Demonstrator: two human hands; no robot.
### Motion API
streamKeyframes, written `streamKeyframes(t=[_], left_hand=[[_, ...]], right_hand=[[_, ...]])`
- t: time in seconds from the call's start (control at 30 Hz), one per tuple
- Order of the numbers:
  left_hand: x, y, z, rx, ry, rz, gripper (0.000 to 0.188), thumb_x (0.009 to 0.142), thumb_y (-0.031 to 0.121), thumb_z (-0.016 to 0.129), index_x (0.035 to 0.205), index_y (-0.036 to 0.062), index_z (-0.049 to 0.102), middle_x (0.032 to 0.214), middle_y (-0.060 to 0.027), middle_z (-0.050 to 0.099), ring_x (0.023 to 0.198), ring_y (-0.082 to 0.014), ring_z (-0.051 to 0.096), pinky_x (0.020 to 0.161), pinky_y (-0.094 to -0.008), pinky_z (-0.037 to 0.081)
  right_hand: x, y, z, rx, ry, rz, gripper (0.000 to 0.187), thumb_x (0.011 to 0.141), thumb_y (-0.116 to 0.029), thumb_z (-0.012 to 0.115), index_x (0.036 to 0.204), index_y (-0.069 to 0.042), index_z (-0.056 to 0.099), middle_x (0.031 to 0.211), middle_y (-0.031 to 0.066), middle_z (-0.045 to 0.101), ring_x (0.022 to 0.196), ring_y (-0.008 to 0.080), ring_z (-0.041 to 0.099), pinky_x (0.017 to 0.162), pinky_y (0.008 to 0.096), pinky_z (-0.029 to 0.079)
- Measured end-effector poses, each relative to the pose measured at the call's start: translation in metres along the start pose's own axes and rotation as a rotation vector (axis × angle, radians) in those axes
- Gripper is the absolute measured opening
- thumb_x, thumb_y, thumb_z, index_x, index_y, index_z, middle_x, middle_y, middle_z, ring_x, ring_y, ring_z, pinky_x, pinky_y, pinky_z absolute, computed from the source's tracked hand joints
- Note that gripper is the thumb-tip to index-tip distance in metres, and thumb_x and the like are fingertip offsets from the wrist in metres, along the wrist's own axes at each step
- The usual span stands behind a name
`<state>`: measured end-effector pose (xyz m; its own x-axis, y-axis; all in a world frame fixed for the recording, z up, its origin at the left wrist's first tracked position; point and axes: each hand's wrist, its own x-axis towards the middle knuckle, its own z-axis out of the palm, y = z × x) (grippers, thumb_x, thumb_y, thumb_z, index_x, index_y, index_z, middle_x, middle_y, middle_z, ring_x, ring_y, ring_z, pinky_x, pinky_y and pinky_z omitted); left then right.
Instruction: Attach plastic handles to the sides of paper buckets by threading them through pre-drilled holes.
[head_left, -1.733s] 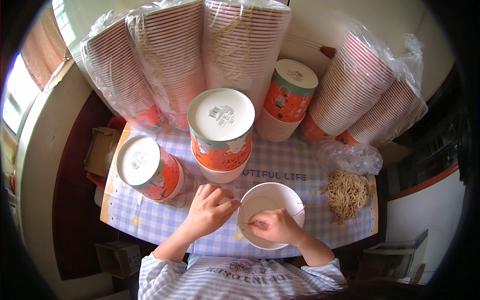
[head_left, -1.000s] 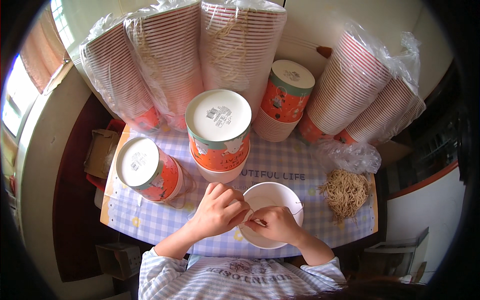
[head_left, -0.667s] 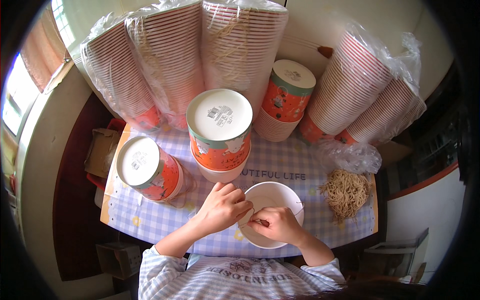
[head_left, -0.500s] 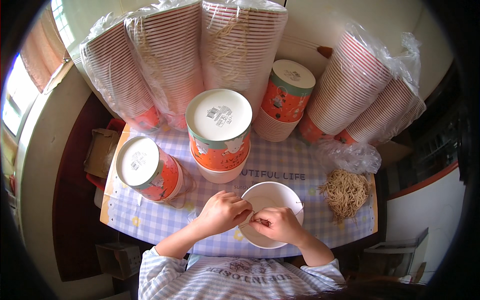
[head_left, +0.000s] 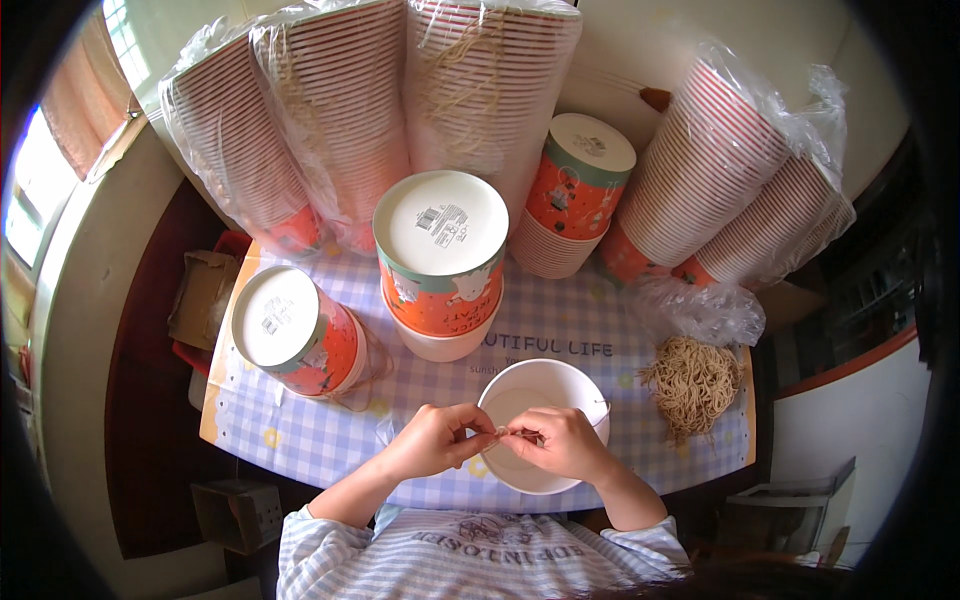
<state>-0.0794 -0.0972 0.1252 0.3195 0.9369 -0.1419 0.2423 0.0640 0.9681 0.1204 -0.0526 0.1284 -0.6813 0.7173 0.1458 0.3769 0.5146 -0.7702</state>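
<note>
A white-lined paper bucket (head_left: 548, 376) stands with its mouth up at the near middle of the table. My left hand (head_left: 440, 440) is at the left side of its rim, thumb and fingers pinched on a thin tan cord (head_left: 500, 432). My right hand (head_left: 556, 442) reaches over the bucket's mouth and pinches the same cord, so the fingertips of both hands nearly meet. A short bit of cord sticks out at the bucket's right rim. My fingers hide most of the cord's ends.
Upturned orange printed buckets are stacked at the left (head_left: 278, 318) and centre (head_left: 440, 225). Tall plastic-wrapped bucket stacks (head_left: 490, 100) line the back. A heap of tan cords (head_left: 693, 385) lies at the right by crumpled clear plastic (head_left: 700, 308). A checked cloth (head_left: 330, 450) covers the table.
My left hand has turned, and its fingertips have drawn closer to those of my right hand. The cord is now pinched between them. The bucket stays in place.
</note>
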Motion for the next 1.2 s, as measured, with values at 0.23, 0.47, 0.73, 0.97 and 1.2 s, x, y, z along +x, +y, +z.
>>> streamKeyframes(t=[0.23, 0.47, 0.73, 0.97, 1.2], left_hand=[[-0.001, -0.009, 0.007, -0.197, -0.010, -0.076, 0.011, 0.084, 0.010, 0.060, 0.088, 0.0014, 0.056, 0.072, -0.0036, 0.063, 0.050, -0.0067, 0.055, 0.043, -0.0216, 0.044], [-0.005, -0.004, 0.015, 0.085, 0.159, -0.013, 0.009, 0.082, 0.008, 0.060, 0.088, 0.0022, 0.057, 0.072, -0.0087, 0.063, 0.050, -0.0123, 0.058, 0.046, -0.0244, 0.047], [-0.003, -0.007, 0.019, 0.176, 0.271, 0.127, 0.007, 0.082, 0.009, 0.061, 0.084, 0.0029, 0.059, 0.069, -0.0077, 0.062, 0.051, -0.0129, 0.058, 0.047, -0.0253, 0.046], [-0.003, -0.016, 0.014, -0.246, -0.006, -0.079, 0.010, 0.086, 0.010, 0.058, 0.089, 0.0009, 0.054, 0.075, -0.0038, 0.063, 0.051, -0.0051, 0.053, 0.043, -0.0195, 0.041], [-0.001, -0.016, 0.012, -0.503, -0.086, -0.127, 0.010, 0.088, 0.009, 0.054, 0.087, 0.0006, 0.050, 0.083, -0.0077, 0.064, 0.050, -0.0050, 0.050, 0.042, -0.0184, 0.040]], right_hand=[[0.002, -0.001, -0.001, 0.005, -0.023, 0.002, 0.011, 0.074, -0.012, 0.068, 0.079, -0.003, 0.063, 0.070, 0.0073, 0.063, 0.061, 0.0178, 0.062, 0.053, 0.0271, 0.048], [0.002, 0.001, 0.000, 0.006, -0.012, -0.029, 0.011, 0.074, -0.012, 0.068, 0.078, -0.003, 0.063, 0.071, 0.0072, 0.064, 0.061, 0.0185, 0.062, 0.053, 0.0278, 0.049], [0.002, 0.000, 0.000, 0.041, -0.025, -0.018, 0.011, 0.076, -0.015, 0.067, 0.077, -0.004, 0.062, 0.070, 0.0060, 0.063, 0.058, 0.0175, 0.060, 0.051, 0.0283, 0.047], [0.004, -0.001, -0.001, 0.044, -0.024, -0.022, 0.012, 0.076, -0.014, 0.067, 0.078, -0.003, 0.063, 0.070, 0.0061, 0.063, 0.057, 0.0148, 0.060, 0.050, 0.0249, 0.047], [0.003, 0.001, 0.001, 0.009, -0.027, -0.008, 0.009, 0.076, -0.012, 0.067, 0.078, -0.004, 0.063, 0.071, 0.0061, 0.064, 0.061, 0.0170, 0.063, 0.052, 0.0264, 0.049]])
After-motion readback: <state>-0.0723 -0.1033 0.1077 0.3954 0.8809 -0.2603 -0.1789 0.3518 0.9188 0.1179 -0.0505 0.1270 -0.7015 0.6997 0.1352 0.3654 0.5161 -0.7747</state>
